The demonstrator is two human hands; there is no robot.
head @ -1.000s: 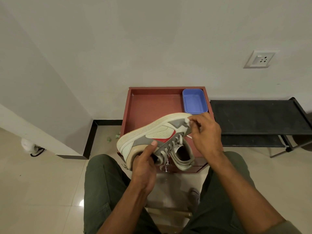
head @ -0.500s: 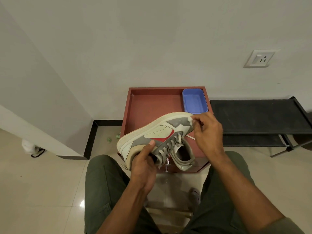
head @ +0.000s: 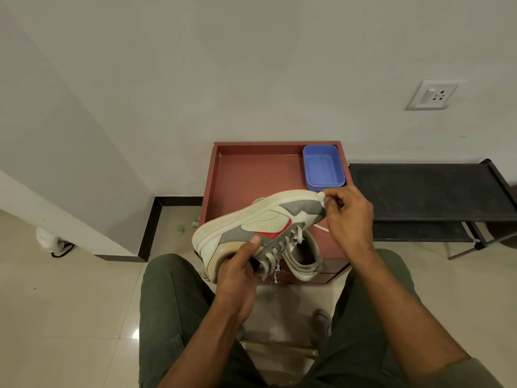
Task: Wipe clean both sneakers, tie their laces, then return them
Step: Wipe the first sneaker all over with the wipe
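Note:
A cream, grey and red sneaker [head: 260, 222] lies on its side in the air above my lap, sole turned away from me and laces hanging loose. My left hand [head: 240, 267] grips it near the toe, thumb on the grey side panel. My right hand [head: 347, 214] pinches a small white wipe [head: 321, 196] and presses it against the heel end of the sole. A second sneaker [head: 321, 320] shows only partly on the floor between my knees.
A red-brown cabinet with a tray-like top [head: 251, 175] stands against the wall and carries a blue plastic tub [head: 323, 170]. A black low rack [head: 425, 191] stands to its right. Green scraps [head: 181, 228] lie on the tiled floor to the left.
My right hand has slid the wipe from the grey heel panel up and right to the heel end of the sole. The left hand holds the sneaker almost still.

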